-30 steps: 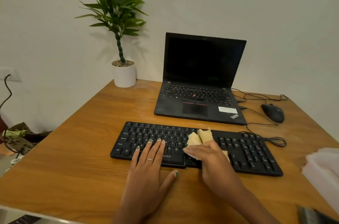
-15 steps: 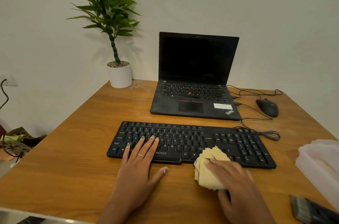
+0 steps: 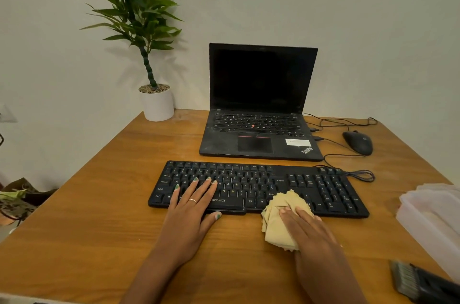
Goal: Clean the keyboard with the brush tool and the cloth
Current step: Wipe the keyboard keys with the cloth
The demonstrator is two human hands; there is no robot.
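Observation:
A black wired keyboard [image 3: 323, 186] lies across the middle of the wooden table [image 3: 99, 216]. My left hand [image 3: 191, 209] rests flat on its left keys, fingers straight and spread. A crumpled beige cloth [image 3: 276, 226] lies over the keyboard's front edge, right of the space bar, and partly on the table. My right hand [image 3: 311, 234] presses down on the cloth with flat fingers. The brush tool [image 3: 408, 278], dark with grey bristles, lies on the table at the bottom right, apart from both hands.
An open black laptop [image 3: 261, 104] stands behind the keyboard. A black mouse [image 3: 358, 142] and loose cables lie to the right. A potted plant [image 3: 156, 104] stands at the back left corner. A translucent plastic box [image 3: 433, 216] sits at the right edge.
My right hand has drawn the cloth from the middle keys down to the keyboard's front edge and onto the table. My left hand has stayed on the left keys.

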